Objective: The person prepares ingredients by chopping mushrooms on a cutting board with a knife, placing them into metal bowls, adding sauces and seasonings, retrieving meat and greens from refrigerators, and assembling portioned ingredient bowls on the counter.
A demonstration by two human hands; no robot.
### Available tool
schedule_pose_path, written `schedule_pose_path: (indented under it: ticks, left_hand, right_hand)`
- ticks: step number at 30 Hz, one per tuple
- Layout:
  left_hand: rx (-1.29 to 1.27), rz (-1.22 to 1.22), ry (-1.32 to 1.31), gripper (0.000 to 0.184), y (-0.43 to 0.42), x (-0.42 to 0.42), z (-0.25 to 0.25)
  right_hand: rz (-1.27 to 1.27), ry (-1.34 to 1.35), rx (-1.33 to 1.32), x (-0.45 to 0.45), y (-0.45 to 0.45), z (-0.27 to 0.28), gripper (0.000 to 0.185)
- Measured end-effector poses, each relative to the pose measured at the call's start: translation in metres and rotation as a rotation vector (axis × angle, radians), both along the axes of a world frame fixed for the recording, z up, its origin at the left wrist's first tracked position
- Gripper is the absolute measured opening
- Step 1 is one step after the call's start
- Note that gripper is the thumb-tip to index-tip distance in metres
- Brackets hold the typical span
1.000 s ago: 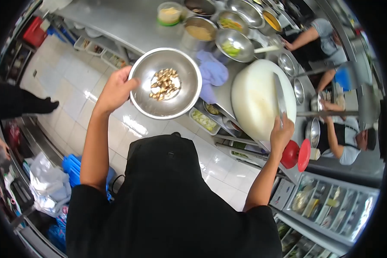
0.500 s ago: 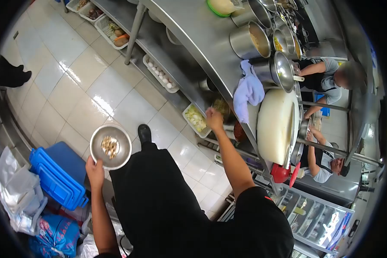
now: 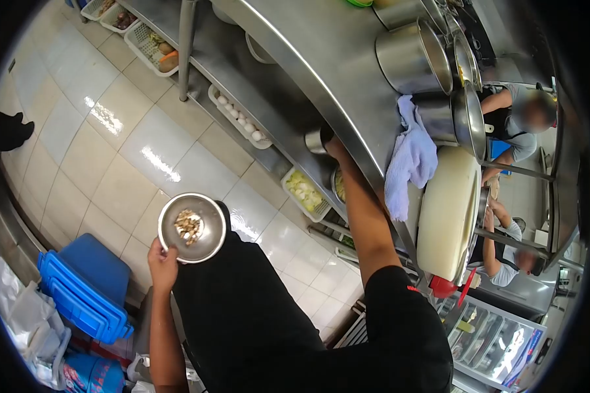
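A steel bowl (image 3: 170,239) with small browned pieces (image 3: 188,226) in it hangs low over the floor. My left hand (image 3: 162,261) grips its lower left rim, thumb over the edge. My right hand (image 3: 334,145) reaches under the steel counter (image 3: 328,39) onto the shelf, beside a small metal container (image 3: 314,141). The counter edge shades its fingers, so what they hold, if anything, is unclear. Near that forearm are a basket of cut pale green vegetables (image 3: 305,193) and a bowl (image 3: 338,185). A thick white cutting block (image 3: 444,213) and a purple cloth (image 3: 410,160) lie on the counter.
Steel pots (image 3: 413,57) stand on the counter. Baskets with eggs (image 3: 239,118) and root vegetables (image 3: 152,49) line the lower shelf. Blue bins (image 3: 88,281) and plastic bags (image 3: 23,314) are at lower left. Two co-workers (image 3: 521,121) work across the counter; another person's dark shoe (image 3: 16,131) shows at far left.
The knife on the block was let go. My right hand has moved down and in under the counter. My left hand has lowered the bowl, then shifted it slightly right. The view has turned toward the lower shelves.
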State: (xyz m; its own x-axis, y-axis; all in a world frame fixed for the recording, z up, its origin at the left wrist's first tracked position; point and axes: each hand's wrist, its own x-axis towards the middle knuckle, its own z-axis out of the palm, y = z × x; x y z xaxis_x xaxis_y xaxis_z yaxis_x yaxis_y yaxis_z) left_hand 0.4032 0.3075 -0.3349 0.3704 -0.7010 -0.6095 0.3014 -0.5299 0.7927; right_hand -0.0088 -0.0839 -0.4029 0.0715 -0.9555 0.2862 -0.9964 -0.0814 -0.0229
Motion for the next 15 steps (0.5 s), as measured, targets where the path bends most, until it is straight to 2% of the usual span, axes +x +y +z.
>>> schedule_pose_path:
  ticks: [3,6,9,12,15]
  left_hand:
    - [-0.111,-0.113,-0.066,0.018,-0.039,-0.03,-0.029]
    - [-0.183,-0.144,0.016,0.017,-0.088,-0.069,-0.031]
    - [-0.207,-0.182,-0.029,0.008,-0.123,-0.107,-0.051]
    - [-0.206,-0.217,-0.058,0.007,-0.151,-0.134,-0.055]
    - [-0.229,-0.207,-0.044,0.011,-0.176,-0.15,-0.038]
  right_hand:
    - [0.005,-0.019,-0.004,0.0,-0.001,-0.006,0.049]
    - [0.012,-0.033,-0.004,-0.002,-0.004,-0.009,0.049]
    - [0.016,-0.052,0.0,-0.007,-0.004,-0.008,0.049]
    - [0.018,-0.067,0.005,-0.012,-0.001,-0.009,0.05]
    - [0.023,-0.093,0.016,-0.017,0.002,-0.008,0.05]
